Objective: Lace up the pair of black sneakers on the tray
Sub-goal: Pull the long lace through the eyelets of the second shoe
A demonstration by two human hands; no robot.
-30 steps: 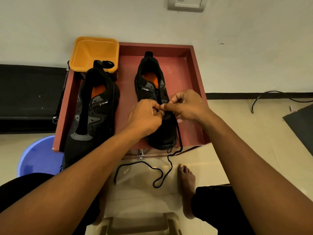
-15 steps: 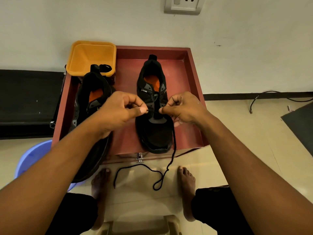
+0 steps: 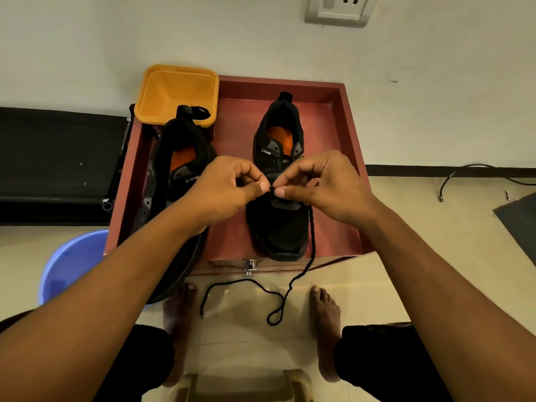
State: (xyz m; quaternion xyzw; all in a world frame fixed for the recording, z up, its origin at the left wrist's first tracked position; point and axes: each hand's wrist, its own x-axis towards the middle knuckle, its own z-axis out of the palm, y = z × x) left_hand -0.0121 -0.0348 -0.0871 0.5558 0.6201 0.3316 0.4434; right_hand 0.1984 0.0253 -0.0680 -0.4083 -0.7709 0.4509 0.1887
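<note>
1. Head view, far to the left of the left hand (image 3: 223, 192): a blue basin (image 3: 72, 265) sits on the floor. Beyond it, a yellow tub (image 3: 177, 91) rests at the far-left corner of the tray (image 3: 232, 236).
2. Partly under the left forearm lies the left sneaker (image 3: 174, 158), its toe hanging over the tray's near edge. No lace shows in its eyelets, so it looks unstarted.
3. The left hand has its fingers curled, with thumb and forefinger pinching the tip of the lace (image 3: 313, 233).
4. Directly beneath both hands, the right sneaker (image 3: 278, 227) stands in the tray with its toe towards the person.
5. The right hand (image 3: 324, 187) is almost touching the left and is curled too, pinching the same lace just beside the tip. From under this hand the lace drops along the shoe's right side, crosses the tray's edge, and loops loosely on the floor between the bare feet.
6. Judged from this, the work is at an early stage. Most of the lace lies slack outside the shoe, and the hands hide how many eyelets are threaded. The rest of this sneaker and all of the other remain to be laced.
</note>
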